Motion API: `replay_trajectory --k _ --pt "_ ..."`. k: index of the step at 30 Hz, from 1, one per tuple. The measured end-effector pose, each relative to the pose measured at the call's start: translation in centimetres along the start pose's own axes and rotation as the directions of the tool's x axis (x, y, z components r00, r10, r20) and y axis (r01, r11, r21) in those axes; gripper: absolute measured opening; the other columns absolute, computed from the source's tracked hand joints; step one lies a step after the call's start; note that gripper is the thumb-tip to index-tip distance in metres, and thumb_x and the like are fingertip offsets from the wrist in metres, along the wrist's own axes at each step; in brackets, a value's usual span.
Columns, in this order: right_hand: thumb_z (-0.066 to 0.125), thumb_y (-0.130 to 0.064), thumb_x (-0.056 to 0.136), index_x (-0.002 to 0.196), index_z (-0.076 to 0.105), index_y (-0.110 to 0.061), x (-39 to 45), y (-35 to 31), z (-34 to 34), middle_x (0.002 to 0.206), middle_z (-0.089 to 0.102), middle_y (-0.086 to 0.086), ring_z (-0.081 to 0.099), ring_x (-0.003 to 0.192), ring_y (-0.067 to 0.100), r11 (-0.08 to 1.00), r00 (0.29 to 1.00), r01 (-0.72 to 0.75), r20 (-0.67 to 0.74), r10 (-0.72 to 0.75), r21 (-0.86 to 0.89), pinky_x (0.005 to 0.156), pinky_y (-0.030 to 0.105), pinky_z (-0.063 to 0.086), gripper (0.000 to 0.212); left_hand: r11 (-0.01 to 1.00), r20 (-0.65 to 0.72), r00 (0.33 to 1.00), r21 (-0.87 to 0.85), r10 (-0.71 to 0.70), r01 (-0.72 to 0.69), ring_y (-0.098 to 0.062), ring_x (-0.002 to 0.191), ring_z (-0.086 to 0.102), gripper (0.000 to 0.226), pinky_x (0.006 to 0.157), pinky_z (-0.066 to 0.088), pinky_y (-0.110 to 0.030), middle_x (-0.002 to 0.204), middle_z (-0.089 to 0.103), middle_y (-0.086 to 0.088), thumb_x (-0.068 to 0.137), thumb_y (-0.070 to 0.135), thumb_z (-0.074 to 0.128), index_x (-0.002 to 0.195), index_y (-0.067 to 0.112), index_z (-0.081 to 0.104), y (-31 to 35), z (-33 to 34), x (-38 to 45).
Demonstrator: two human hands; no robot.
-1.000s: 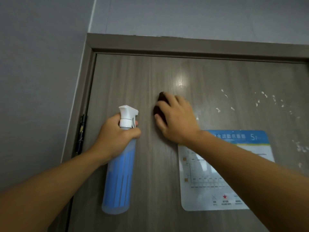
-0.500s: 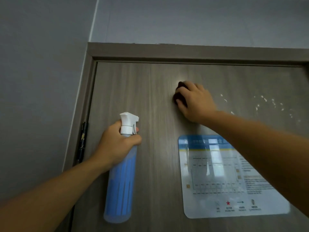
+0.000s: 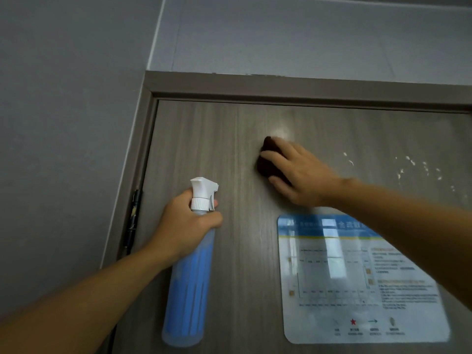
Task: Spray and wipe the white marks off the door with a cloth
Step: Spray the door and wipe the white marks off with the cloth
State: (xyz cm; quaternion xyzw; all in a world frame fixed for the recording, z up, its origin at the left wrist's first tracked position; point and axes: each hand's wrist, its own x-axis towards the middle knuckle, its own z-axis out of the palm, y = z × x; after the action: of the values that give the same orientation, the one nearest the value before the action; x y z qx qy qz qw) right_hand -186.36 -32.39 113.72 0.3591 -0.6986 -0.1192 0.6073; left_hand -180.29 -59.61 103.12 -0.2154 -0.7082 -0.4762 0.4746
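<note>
A grey-brown wooden door (image 3: 229,139) fills the view. My right hand (image 3: 298,172) presses a dark brown cloth (image 3: 265,159) flat against the door's upper middle. White marks (image 3: 411,167) speckle the door to the right of that hand. My left hand (image 3: 186,226) grips a tall blue spray bottle (image 3: 189,282) by its neck. Its white nozzle (image 3: 203,191) points right, and the bottle hangs upright near the door's left side.
A glossy laminated notice (image 3: 357,279) with a blue header is stuck on the door below my right forearm. The door frame (image 3: 255,84) runs along the top and left, with a black hinge (image 3: 132,221) at the left edge. Grey wall surrounds it.
My right hand with the cloth swept up and right across the door, then came down slightly lower and left. The view tilted up. The bottle hand stayed put.
</note>
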Motion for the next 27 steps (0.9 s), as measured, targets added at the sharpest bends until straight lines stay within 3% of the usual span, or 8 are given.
replay_trajectory --k 2,4,8,12,17,19,23,27 --pt "0.050 -0.051 0.101 0.155 0.037 -0.022 -1.3 0.3 0.2 0.162 0.026 0.013 0.040 0.140 0.031 0.995 0.995 0.098 0.036 -0.098 -0.002 0.114 0.044 0.041 0.063 1.000 -0.002 1.000 0.003 -0.003 0.003 -0.033 0.092 0.070 0.029 0.073 0.056 -0.035 0.095 0.075 -0.011 0.066 0.017 0.078 0.095 0.016 0.074 0.0 0.1 0.0" --pt "0.049 -0.053 0.100 0.155 0.038 -0.023 -1.3 0.8 0.3 0.161 0.028 0.013 0.044 0.139 0.032 0.997 0.997 0.080 0.023 -0.080 -0.018 0.111 0.045 0.045 0.063 1.000 -0.003 1.000 0.005 -0.006 0.006 -0.033 0.090 0.070 0.034 0.072 0.055 -0.036 0.094 0.074 -0.012 0.062 0.023 0.074 0.095 0.016 0.073 0.2 0.2 -0.1" --pt "0.047 -0.052 0.099 0.149 0.038 -0.020 1.3 2.3 0.0 0.152 0.036 0.018 0.050 0.127 0.038 0.985 0.986 -0.160 -0.066 0.155 -0.069 0.103 0.050 0.049 0.060 1.000 -0.003 1.000 -0.002 0.002 -0.002 -0.033 0.084 0.070 0.035 0.071 0.055 -0.036 0.096 0.074 -0.016 0.061 0.022 0.073 0.095 0.015 0.073 0.3 0.2 -0.1" --pt "0.039 -0.057 0.102 0.143 0.038 -0.020 4.3 2.2 0.1 0.144 0.042 0.020 0.049 0.123 0.040 0.929 0.933 -0.356 -0.090 0.348 -0.104 0.103 0.052 0.044 0.054 1.000 -0.004 1.000 -0.008 0.005 -0.005 -0.036 0.094 0.069 0.035 0.080 0.060 -0.051 0.099 0.075 -0.014 0.062 0.022 0.074 0.097 0.017 0.073 0.2 0.2 -0.3" --pt "0.029 -0.062 0.103 0.137 0.043 -0.021 6.0 0.1 0.7 0.145 0.040 0.022 0.043 0.128 0.044 0.872 0.866 -0.489 -0.132 0.483 -0.010 0.108 0.056 0.037 0.055 1.000 -0.014 1.000 -0.011 0.005 -0.005 -0.035 0.092 0.069 0.035 0.073 0.057 -0.039 0.096 0.074 -0.013 0.061 0.021 0.073 0.095 0.015 0.073 0.6 0.3 -0.5" --pt "0.033 -0.059 0.104 0.136 0.046 -0.020 6.1 -1.1 0.9 0.147 0.040 0.019 0.043 0.130 0.042 0.888 0.875 -0.458 -0.160 0.457 0.034 0.108 0.055 0.038 0.052 1.000 -0.018 1.000 0.003 0.001 -0.001 -0.033 0.092 0.070 0.035 0.076 0.059 -0.042 0.096 0.075 -0.012 0.061 0.022 0.073 0.095 0.015 0.073 0.7 0.2 -0.6" --pt "0.050 -0.053 0.098 0.130 0.053 -0.020 5.2 -4.1 1.7 0.147 0.044 0.016 0.047 0.125 0.038 0.973 0.953 -0.231 -0.197 0.231 0.019 0.103 0.051 0.043 0.047 0.999 -0.046 0.999 0.031 -0.009 0.011 -0.032 0.091 0.072 0.036 0.082 0.060 -0.049 0.093 0.076 -0.009 0.059 0.025 0.073 0.095 0.019 0.074 0.8 0.3 -0.7" --pt "0.054 -0.051 0.091 0.125 0.057 -0.023 2.3 -7.2 3.3 0.146 0.047 0.013 0.050 0.119 0.037 0.995 0.980 -0.102 -0.171 0.104 0.022 0.098 0.048 0.045 0.045 0.998 -0.058 0.998 0.055 -0.016 0.020 -0.029 0.089 0.072 0.037 0.081 0.060 -0.048 0.093 0.076 -0.005 0.061 0.027 0.074 0.098 0.023 0.074 0.8 0.4 -1.0"
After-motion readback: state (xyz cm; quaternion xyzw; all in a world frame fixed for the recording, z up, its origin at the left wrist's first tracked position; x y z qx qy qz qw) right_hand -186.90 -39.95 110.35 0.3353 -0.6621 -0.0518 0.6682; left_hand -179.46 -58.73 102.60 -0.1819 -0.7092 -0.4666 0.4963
